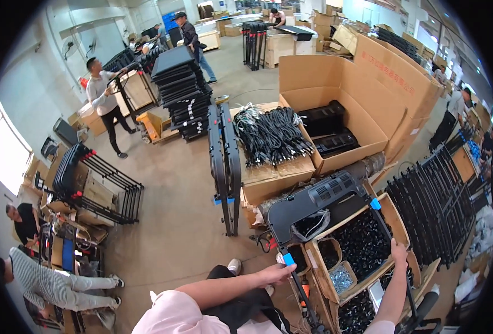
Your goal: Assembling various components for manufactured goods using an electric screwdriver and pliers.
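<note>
A black U-shaped handrail frame with a wide plastic console, like a treadmill's, spans a wooden bin in front of me. My left hand is closed round its left tube, just below a piece of blue tape. On the right tube, my right hand grips below another blue tape. Under the frame, the wooden bin holds many small black parts and a compartment of silvery screws. An orange-and-black tool lies beside the left tube, partly hidden.
Bundled black cables lie on a carton beyond the console, beside a large open cardboard box. Two upright black frames stand left of them. Black metal frames lean at right. Co-workers stand at left, one by a pallet jack.
</note>
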Available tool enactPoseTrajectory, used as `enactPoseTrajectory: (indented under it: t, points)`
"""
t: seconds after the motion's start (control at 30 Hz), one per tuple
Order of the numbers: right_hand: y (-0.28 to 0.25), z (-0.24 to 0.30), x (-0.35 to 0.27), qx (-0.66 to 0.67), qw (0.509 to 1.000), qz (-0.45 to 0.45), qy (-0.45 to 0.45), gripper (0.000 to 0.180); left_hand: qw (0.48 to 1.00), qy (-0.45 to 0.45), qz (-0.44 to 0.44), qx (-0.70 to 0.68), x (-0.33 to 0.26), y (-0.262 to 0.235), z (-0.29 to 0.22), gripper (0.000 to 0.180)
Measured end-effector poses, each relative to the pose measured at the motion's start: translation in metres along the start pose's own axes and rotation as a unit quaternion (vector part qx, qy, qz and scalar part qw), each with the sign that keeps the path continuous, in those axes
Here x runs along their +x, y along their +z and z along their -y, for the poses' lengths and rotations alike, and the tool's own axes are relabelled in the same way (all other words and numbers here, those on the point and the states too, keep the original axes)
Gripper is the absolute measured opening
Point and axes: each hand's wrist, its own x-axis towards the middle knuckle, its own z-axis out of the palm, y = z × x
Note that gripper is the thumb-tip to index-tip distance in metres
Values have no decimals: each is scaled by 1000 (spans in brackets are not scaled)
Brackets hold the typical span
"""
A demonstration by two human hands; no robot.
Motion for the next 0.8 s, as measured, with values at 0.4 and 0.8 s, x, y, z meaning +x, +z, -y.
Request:
enactPoseTrajectory:
  t: [0.4,0.8]
  points:
    - [-93,35,-51,137,980,-80,-121,56,970,9,-37,-239,-24,11,8,49]
    - [-359,197,-255,76,901,-358,-233,49,903,346,-107,-232,-193,-109,-103,41]
